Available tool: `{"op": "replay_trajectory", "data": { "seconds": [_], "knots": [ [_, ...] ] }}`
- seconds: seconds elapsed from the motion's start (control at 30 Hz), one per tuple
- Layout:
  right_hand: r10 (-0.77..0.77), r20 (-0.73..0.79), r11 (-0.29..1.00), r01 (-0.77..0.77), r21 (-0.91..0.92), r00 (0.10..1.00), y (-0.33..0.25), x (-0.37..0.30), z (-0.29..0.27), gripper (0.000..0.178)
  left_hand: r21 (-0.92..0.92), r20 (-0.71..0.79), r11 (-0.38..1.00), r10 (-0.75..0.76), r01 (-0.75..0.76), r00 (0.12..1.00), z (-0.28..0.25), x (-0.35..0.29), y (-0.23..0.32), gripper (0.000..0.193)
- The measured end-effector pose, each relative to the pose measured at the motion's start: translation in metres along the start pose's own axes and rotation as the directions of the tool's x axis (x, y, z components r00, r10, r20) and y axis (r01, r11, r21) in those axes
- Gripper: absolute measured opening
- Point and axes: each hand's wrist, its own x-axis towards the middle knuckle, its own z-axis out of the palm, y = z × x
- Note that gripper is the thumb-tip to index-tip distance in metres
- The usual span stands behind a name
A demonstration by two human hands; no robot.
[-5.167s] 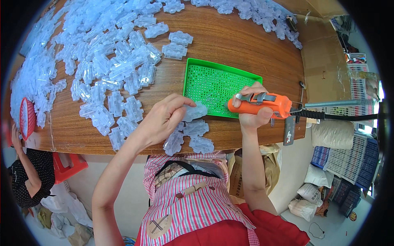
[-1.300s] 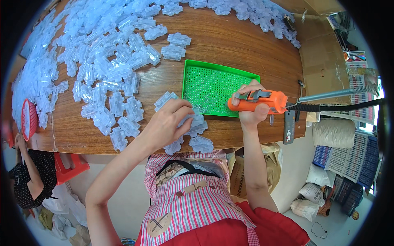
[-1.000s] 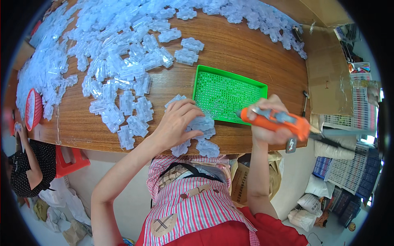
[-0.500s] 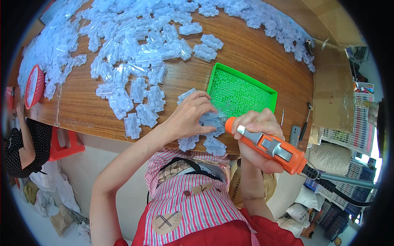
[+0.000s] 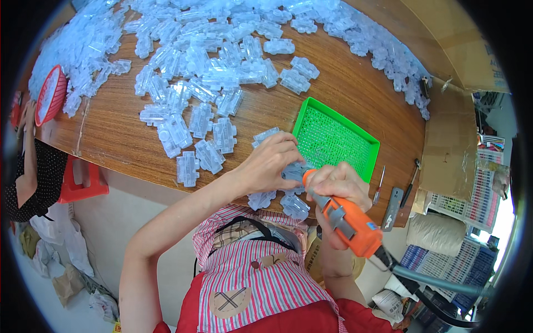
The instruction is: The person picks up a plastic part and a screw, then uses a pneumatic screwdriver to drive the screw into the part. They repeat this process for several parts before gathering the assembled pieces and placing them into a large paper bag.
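My right hand point(image 5: 343, 191) is wrapped round an orange electric screwdriver point(image 5: 355, 226), with a cable running from its rear end. Its front end points at a clear plastic housing point(image 5: 294, 170) near the table's front edge. My left hand point(image 5: 271, 166) grips that housing between thumb and fingers; the screwdriver's tip is hidden by my right hand and the part. Loose clear housings lie close by, one point(image 5: 294, 206) at the table edge and another point(image 5: 265, 136) beyond my left knuckles. Just past both hands sits a green tray point(image 5: 340, 139) with a perforated floor and small metal bits in it.
Heaps of clear housings point(image 5: 205, 66) cover the far and left parts of the wooden table point(image 5: 111, 139). Right of the tray lie a thin screwdriver point(image 5: 380, 185), a grey flat object point(image 5: 392, 208) and a dark-handled tool point(image 5: 410, 183). Cardboard point(image 5: 448, 144) walls the right side; another person point(image 5: 33, 172) sits left.
The whole view has shifted slightly. The electric screwdriver's rear end has swung down toward me, so the tool slants more steeply. My left hand keeps its grip on the housing.
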Motion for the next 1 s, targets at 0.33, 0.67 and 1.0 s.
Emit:
{"op": "replay_trajectory", "data": {
  "seconds": [0.33,0.67,1.0],
  "knots": [
    [-0.008,-0.239,0.952,0.08,0.296,0.971,-0.012,0.026,-0.02,0.092,0.078,-0.058,0.994,0.078,-0.073,0.995,-0.006,-0.007,0.009,0.042],
    [-0.014,-0.39,1.0,0.021,0.015,0.921,-0.009,0.013,-0.072,0.081,0.288,-0.229,0.8,-0.476,0.526,0.849,-0.027,0.019,-0.011,0.049],
    [-0.001,-0.435,1.0,0.012,0.023,0.9,-0.008,0.0,-0.084,0.08,0.406,-0.261,0.796,-0.37,0.449,0.892,-0.067,0.04,-0.005,0.034]
  ]
}}
